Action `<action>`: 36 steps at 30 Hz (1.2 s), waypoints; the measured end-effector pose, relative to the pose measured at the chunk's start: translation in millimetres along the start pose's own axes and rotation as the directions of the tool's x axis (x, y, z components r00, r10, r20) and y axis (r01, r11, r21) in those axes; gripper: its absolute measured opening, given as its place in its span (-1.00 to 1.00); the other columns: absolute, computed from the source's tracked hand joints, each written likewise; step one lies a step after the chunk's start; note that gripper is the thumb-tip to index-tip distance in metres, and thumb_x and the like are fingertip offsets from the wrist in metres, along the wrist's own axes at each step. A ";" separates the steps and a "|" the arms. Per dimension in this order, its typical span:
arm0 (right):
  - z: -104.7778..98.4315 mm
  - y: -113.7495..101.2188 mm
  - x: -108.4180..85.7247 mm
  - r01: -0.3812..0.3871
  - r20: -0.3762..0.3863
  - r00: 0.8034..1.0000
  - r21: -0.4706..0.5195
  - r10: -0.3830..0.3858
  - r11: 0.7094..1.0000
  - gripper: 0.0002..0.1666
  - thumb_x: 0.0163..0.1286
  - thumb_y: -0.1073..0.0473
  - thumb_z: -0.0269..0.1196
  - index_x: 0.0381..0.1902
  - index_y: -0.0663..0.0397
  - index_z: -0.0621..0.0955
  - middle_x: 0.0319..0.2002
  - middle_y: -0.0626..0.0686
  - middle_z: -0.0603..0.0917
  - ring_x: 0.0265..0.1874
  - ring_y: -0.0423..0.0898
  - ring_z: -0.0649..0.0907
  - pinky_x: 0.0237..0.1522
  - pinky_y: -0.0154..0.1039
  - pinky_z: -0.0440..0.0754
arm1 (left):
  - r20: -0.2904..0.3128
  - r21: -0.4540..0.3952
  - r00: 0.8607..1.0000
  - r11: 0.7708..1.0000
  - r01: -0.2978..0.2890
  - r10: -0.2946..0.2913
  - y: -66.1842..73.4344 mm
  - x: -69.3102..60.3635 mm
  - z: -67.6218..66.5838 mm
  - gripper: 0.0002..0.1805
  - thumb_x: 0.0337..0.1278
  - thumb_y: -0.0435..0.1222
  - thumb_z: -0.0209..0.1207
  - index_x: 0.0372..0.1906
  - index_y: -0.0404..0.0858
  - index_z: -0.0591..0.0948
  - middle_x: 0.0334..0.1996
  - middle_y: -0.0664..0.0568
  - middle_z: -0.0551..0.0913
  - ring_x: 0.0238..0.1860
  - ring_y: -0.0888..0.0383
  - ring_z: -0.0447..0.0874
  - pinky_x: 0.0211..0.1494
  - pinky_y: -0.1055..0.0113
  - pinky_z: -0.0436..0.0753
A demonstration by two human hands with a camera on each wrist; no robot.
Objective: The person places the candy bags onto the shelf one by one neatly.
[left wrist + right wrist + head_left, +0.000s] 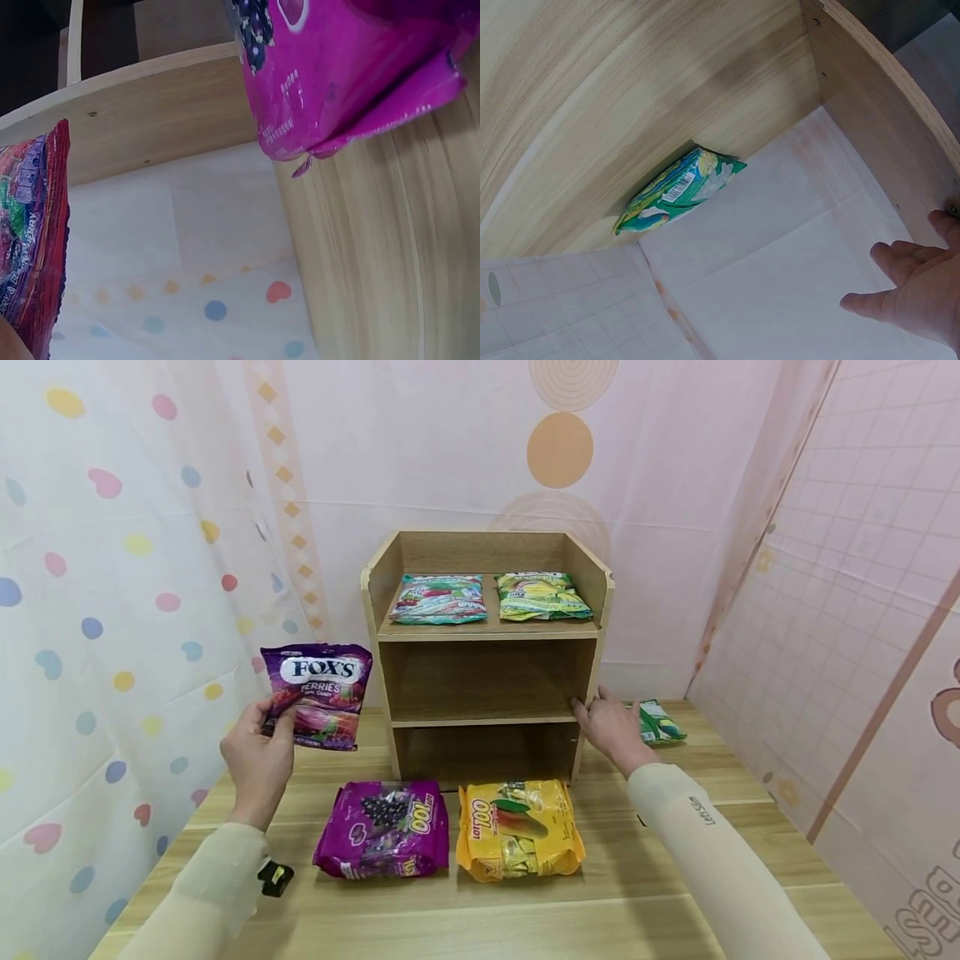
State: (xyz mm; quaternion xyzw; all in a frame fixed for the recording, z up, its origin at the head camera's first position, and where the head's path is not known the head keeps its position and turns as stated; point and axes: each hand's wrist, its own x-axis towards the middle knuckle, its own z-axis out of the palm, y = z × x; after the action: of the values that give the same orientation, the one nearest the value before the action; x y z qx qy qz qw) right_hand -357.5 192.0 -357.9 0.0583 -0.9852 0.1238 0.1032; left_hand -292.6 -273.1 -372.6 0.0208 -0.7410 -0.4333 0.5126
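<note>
My left hand [258, 764] pinches a purple Fox's berries candy bag [318, 693] by its lower left part, held up left of the wooden shelf unit [491, 722]. In the left wrist view the bag [30, 225] shows at the left edge. My right hand [615, 731] has its fingers at the shelf unit's right side, near the middle board. The right wrist view shows that hand [922, 292] with fingers spread and nothing gripped. A green candy bag [660, 722] lies on the table beyond it, also visible in the right wrist view [679, 191].
Two candy bags, one red and teal [439, 599], one yellow-green [542, 596], lie on the top shelf. A purple Lot 100 bag [384, 829] and a yellow one [519, 831] lie before the unit. A small black object [275, 877] is near my left sleeve.
</note>
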 end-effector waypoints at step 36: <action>-3.5 2.1 0.3 0.012 0.007 1.000 0.051 -0.012 0.999 -0.25 0.61 -0.18 -0.22 -0.05 0.29 0.70 0.41 0.29 0.34 0.50 0.14 0.14 0.34 0.46 -0.27 | 0.028 -0.128 0.993 0.985 -0.114 0.119 33.4 -34.8 26.4 -0.83 0.12 -0.46 0.35 -0.16 -0.39 0.72 -0.25 -0.15 0.77 -0.32 0.49 0.54 -0.26 0.65 0.46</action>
State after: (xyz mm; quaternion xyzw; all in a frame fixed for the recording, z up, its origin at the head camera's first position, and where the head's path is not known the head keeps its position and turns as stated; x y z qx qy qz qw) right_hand -357.4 194.8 -354.9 0.0671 -0.9818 0.1479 0.0989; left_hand -282.9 -219.4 -378.8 -0.0629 -0.7210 -0.4489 0.5241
